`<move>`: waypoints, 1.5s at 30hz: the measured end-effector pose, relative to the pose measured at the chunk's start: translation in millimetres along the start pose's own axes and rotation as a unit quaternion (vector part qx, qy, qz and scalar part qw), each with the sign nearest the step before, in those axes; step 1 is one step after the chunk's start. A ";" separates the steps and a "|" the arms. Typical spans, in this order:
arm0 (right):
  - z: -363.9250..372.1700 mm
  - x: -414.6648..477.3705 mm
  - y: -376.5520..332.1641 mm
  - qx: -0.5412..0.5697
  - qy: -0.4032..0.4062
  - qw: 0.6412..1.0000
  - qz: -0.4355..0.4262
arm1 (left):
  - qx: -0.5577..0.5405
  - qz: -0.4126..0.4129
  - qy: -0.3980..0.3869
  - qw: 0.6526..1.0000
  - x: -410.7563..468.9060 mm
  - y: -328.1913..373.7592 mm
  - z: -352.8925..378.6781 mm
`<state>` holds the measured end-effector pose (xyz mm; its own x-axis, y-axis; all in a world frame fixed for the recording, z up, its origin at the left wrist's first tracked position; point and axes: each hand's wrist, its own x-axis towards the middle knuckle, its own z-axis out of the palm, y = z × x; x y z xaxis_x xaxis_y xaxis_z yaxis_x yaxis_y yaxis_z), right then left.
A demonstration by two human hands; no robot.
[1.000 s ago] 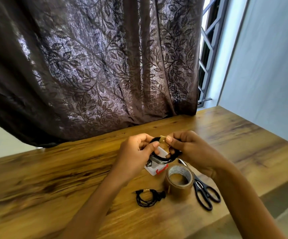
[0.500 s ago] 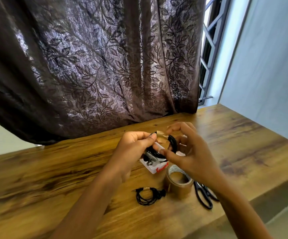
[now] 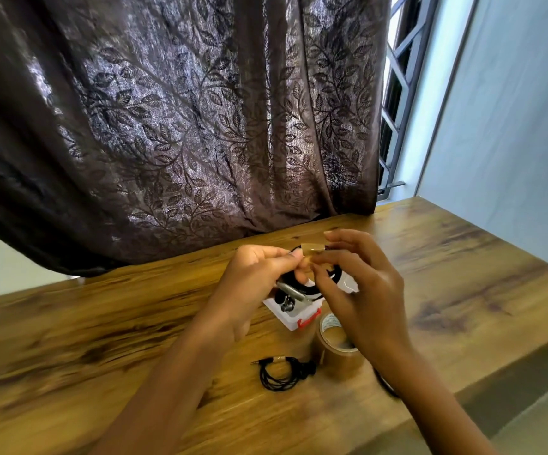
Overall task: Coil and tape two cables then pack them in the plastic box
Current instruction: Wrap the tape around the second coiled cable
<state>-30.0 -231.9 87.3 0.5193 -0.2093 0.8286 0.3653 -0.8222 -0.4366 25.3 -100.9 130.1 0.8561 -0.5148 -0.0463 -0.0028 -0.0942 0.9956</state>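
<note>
Cable coil (image 3: 312, 285), thick and springy, sat just above the plastic box (image 3: 294, 318). My left hand (image 3: 253, 284) pinched its loops tight; right hand (image 3: 361, 290) pinched a light, sticky tape strip (image 3: 312, 249) at coil's top. Thin 2nd cable (image 3: 282, 372) lay taped nr the box, I reckoned.

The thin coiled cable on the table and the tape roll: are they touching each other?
Cannot tell. In the head view the thin coiled cable ends right at the base of the tape roll, with no clear gap or contact visible.

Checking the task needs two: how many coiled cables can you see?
2. One coiled cable is held in both hands above the plastic box; the other taped coil lies on the table.
</note>
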 end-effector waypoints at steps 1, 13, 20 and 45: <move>-0.1 0.1 0.2 -0.023 0.000 1.000 -0.021 | 0.003 0.000 0.003 1.000 0.1 0.3 -0.3; -0.8 6.1 -1.5 0.071 -0.019 0.997 0.023 | 0.092 0.099 0.047 0.990 1.5 -7.9 -0.4; -4.9 12.3 -1.8 0.202 -0.077 0.965 0.148 | 0.205 0.184 0.077 0.958 -0.7 -13.9 -0.8; 7.4 -0.4 14.7 0.086 -0.165 0.975 0.124 | 0.064 0.052 0.027 0.996 11.3 -33.5 -3.9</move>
<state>-19.1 -240.0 78.0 0.8179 -0.1848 0.5448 0.3068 -0.6610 -0.6848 37.0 -100.2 96.6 0.8747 -0.4803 0.0645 -0.1556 -0.1524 0.9760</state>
